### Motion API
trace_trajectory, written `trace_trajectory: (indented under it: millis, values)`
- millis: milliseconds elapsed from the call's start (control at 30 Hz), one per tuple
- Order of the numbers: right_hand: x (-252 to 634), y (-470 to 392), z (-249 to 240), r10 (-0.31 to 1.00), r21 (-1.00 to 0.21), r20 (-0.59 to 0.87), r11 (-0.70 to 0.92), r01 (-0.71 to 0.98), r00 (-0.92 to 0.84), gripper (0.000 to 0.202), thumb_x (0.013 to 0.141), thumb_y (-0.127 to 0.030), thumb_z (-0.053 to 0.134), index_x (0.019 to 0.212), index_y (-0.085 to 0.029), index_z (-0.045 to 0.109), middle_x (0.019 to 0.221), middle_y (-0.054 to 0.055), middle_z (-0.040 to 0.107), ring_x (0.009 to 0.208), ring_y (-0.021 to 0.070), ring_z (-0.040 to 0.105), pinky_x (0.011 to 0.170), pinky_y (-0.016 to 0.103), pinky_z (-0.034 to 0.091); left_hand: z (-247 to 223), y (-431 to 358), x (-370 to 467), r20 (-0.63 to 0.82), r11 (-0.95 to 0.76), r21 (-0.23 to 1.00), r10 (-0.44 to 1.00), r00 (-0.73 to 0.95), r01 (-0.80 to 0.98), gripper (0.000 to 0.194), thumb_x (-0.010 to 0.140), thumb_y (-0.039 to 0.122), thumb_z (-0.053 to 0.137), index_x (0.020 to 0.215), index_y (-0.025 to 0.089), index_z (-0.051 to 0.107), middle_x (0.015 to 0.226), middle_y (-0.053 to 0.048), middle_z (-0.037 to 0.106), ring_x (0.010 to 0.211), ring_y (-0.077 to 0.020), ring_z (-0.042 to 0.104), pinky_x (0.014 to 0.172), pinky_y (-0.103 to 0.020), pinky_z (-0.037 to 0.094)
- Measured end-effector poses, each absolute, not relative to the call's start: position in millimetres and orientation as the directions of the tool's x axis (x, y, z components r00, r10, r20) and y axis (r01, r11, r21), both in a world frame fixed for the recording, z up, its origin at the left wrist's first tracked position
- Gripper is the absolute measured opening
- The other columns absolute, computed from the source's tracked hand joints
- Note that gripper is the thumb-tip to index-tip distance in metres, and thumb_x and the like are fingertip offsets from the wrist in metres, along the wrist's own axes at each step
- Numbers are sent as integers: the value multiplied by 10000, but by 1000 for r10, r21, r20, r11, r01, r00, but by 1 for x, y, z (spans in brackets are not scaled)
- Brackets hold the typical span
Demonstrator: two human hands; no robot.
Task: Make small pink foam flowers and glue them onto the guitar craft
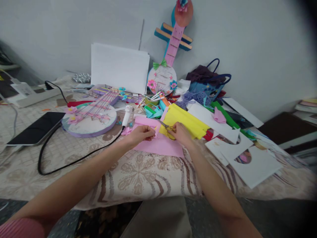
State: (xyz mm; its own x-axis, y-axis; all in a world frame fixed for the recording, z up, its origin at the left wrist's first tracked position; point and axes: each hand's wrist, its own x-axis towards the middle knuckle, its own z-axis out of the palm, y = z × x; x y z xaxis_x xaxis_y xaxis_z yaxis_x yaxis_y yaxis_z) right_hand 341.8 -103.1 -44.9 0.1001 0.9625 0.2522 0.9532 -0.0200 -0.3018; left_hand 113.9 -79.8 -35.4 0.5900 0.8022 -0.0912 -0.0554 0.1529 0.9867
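Head view: scissors (166, 126), plain pink paper (162, 146)

One left hand (143, 134), one right hand (182, 133), one pair of scissors (167, 127). Two model stringed instruments: one lying flat (92, 117), one upright (173, 44) at the worktop's (138, 188) back edge. One glue gun (126, 116), one tablet (37, 129), one yellow sheet (183, 119), one green bow (159, 64), one blue bag (207, 90).
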Motion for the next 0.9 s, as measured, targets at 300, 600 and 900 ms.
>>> trace_trajectory:
  millis: [300, 600, 900]
  values:
    - [345, -102, -39, 937, -411, 300, -44, 910, 181, 143, 833, -293, 489, 879, -159, 479, 840, 120, 605, 746, 226, 560, 616, 302, 361, -34, -80, 114, -87, 180, 978, 801, 592, -101, 196, 675, 269, 689, 658, 112, 573, 619, -14, 593, 561, -70, 525, 603, -230, 419]
    - [287, -122, -31, 978, -958, 138, 171, 232, -155, 249, 691, -374, 645, 787, -172, 536, 683, -23, 504, 580, 102, 447, 540, 240, 360, -38, -75, 112, 9, 35, 997, 829, 559, -68, 170, 705, 257, 653, 681, 108, 574, 609, -7, 588, 557, -71, 520, 584, -223, 408]
    - [283, -124, -38, 987, -970, 121, 141, 199, -109, 116, 688, -254, 592, 741, -173, 528, 606, -48, 465, 529, 87, 399, 497, 228, 314, -38, -81, 115, -78, 174, 978, 816, 573, -115, 245, 732, 339, 648, 699, 104, 583, 657, -30, 626, 599, -86, 567, 639, -239, 433]
